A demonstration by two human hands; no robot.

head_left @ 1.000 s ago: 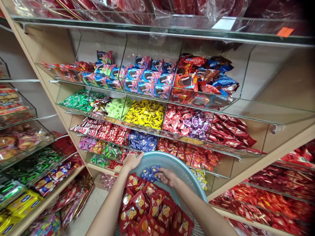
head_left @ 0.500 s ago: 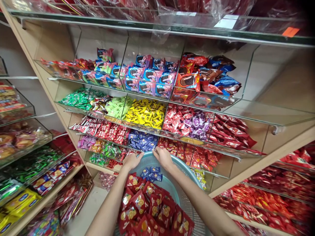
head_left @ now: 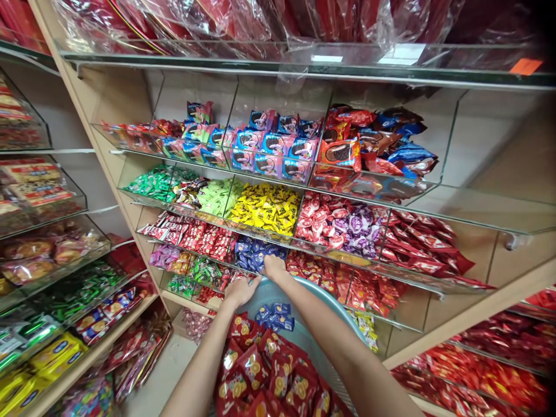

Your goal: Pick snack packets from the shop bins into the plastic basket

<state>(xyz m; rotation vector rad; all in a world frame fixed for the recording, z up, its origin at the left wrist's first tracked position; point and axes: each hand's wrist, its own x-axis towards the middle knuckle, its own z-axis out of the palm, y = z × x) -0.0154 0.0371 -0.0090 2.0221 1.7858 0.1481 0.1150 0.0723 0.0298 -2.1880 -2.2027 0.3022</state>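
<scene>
A light-blue plastic basket (head_left: 313, 288) is in front of me, filled with red packets (head_left: 254, 368) and a few blue packets (head_left: 275, 317) near its far side. My left hand (head_left: 241, 291) grips the basket's far rim, fingers curled over it. Just beyond the rim, my right hand (head_left: 274, 266) reaches to the shelf compartment of blue packets (head_left: 251, 253). Its fingertips are hidden, so what they touch does not show.
Glass-fronted shelves hold yellow packets (head_left: 266, 211), purple and red sweets (head_left: 356, 226), and boxed-in cookie packs (head_left: 269, 145). A side shelf with yellow packs (head_left: 56, 353) stands at the left. Wooden panel edges (head_left: 478, 313) slant down at the right.
My right hand has left the basket rim and moved forward to the blue packets. My left hand stays on the rim. The whole view has shifted slightly, with the shelves lower and farther right.
</scene>
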